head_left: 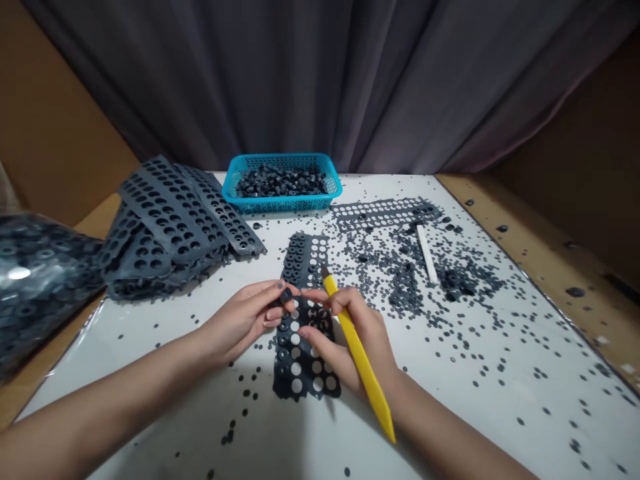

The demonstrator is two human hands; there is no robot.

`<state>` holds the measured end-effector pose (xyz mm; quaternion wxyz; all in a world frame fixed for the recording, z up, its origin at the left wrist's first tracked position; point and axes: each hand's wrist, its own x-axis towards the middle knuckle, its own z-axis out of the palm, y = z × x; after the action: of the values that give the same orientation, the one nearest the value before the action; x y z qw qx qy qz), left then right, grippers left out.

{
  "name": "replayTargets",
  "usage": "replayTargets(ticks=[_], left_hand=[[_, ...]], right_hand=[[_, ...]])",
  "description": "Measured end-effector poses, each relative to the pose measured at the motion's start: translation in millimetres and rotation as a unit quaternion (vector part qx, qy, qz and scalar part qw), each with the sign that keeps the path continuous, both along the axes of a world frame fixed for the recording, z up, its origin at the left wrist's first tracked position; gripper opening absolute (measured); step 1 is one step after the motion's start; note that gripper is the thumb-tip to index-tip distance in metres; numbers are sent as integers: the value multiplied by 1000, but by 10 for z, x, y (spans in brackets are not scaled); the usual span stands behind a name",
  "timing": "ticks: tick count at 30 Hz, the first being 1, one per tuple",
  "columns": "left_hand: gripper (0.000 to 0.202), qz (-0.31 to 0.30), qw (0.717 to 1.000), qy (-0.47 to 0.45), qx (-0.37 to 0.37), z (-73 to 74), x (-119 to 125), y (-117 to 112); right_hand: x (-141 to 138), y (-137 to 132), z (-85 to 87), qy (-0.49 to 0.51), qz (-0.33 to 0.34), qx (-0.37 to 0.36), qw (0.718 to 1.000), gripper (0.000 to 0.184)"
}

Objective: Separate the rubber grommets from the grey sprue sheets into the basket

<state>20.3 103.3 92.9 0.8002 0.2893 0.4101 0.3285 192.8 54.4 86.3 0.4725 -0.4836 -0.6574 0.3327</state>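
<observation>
A black perforated rubber strip [303,363] lies lengthwise on the white table [450,400] in front of me. My left hand [245,319] pinches a small dark rubber ring at the strip's left edge. My right hand [350,337] rests on the strip's right side and grips a yellow pointed tool [357,353], tip toward the strip's middle. Part of the strip is hidden under my fingers.
A blue basket [283,200] of dark rings stands at the back. Stacked perforated sheets [170,227] lie at the left, a plastic bag of rings [35,280] further left. Another emptied strip [385,213], a white stick [427,253] and scattered punched bits cover the right.
</observation>
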Motion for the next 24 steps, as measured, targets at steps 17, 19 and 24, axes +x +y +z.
replayTargets(ticks=[17,19,24], left_hand=[[38,-12,894,305,326,184,-15,626],[42,50,788,420,447,304,-53,1081],[70,23,739,512,438,401,-41,1906]], right_hand=[[640,380,23,-85,-231,39,968,26],[733,444,-14,-113,-268,41,956,24],[531,405,-113,-6,-121,-30,992,22]])
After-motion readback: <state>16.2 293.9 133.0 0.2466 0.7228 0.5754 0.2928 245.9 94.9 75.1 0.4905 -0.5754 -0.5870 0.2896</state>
